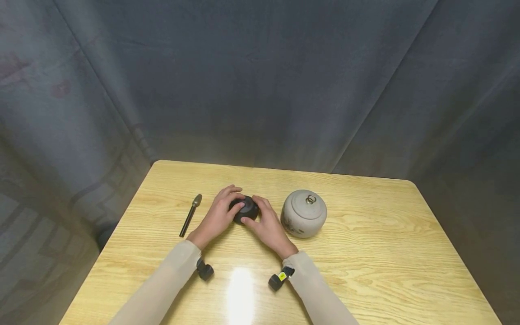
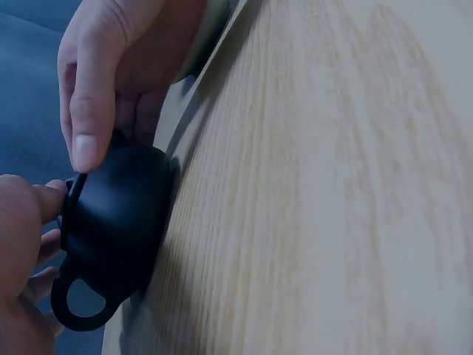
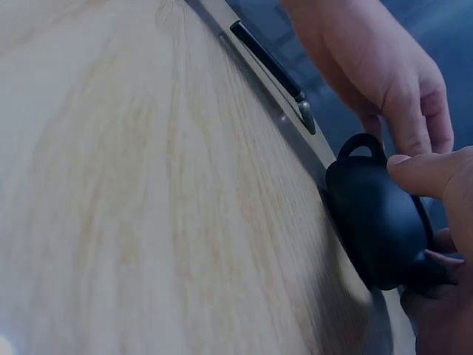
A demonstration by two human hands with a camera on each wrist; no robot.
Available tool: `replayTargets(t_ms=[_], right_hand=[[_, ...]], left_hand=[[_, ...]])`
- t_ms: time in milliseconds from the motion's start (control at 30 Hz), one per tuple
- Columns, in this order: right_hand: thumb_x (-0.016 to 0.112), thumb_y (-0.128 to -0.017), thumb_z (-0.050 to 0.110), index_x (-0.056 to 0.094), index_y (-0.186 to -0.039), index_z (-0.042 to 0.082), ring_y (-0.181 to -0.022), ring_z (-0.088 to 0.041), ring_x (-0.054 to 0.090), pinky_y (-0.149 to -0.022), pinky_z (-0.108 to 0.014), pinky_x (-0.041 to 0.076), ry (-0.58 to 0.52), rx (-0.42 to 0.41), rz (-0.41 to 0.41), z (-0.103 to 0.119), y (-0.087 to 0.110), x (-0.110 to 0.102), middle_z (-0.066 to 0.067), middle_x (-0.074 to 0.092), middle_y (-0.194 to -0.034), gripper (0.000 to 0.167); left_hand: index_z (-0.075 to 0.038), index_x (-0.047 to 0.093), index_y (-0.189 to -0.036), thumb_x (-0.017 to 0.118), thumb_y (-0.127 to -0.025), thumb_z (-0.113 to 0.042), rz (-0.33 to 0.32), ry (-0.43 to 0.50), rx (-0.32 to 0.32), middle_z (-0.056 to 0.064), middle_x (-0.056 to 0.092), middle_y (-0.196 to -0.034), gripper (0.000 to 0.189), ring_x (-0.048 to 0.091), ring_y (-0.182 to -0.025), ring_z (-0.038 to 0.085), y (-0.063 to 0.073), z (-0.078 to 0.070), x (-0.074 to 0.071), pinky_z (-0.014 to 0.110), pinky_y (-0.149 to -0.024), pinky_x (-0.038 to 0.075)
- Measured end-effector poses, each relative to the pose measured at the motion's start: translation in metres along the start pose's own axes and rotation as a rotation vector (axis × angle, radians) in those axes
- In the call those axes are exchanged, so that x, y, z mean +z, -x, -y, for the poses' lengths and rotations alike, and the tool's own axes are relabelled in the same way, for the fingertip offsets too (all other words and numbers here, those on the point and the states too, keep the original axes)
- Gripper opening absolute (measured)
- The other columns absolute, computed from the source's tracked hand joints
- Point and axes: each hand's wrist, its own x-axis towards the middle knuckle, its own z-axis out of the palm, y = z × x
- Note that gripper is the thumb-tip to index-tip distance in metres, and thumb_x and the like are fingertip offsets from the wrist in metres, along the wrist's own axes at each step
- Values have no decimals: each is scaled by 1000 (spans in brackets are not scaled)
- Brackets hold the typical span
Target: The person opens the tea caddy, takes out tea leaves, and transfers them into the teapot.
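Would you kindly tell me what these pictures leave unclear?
Left wrist view: part of the left hand, cut off by the left edge.
Head view: handle of the teapot, mostly hidden by that hand.
Head view: inside of the jar, under its lid.
Head view: the jar's markings, too small.

Head view is looking forward, down over table (image 1: 386, 234); closer wrist views are sharing black pot (image 2: 122, 207) from opposite sides.

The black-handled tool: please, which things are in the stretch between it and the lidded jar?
From left to right, the head view shows the left grip, the black teapot and the right grip there.
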Motion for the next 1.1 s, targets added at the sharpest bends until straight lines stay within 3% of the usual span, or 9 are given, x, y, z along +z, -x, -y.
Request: replayTargets(t_ms=[533,800,1100], right_hand=[[79,-99,32,48,-157,3,-151,-34,51,-123,-51,45,33,19,2,-7,-7,2,-15,49,-162,72],[80,-98,33,50,-157,5,-149,-35,53,-121,-51,46,49,41,-5,-6,-7,3,-14,51,-161,72],[80,-97,32,51,-154,3,-149,-36,53,-123,-52,45,62,22,-14,-6,-8,2,-15,52,-160,70]], left_hand=[[-10,72,-121,64,-108,-25,19,8,-17,9,57,-154,21,40,-157,36,-4,-1,0,62,-128,33],[-13,72,-114,66,-107,-23,15,14,14,11,59,-151,14,45,-152,39,-6,0,-2,66,-125,35],[-11,70,-114,65,-107,-25,-31,42,8,11,59,-152,15,49,-149,38,-7,-5,-17,63,-121,43]])
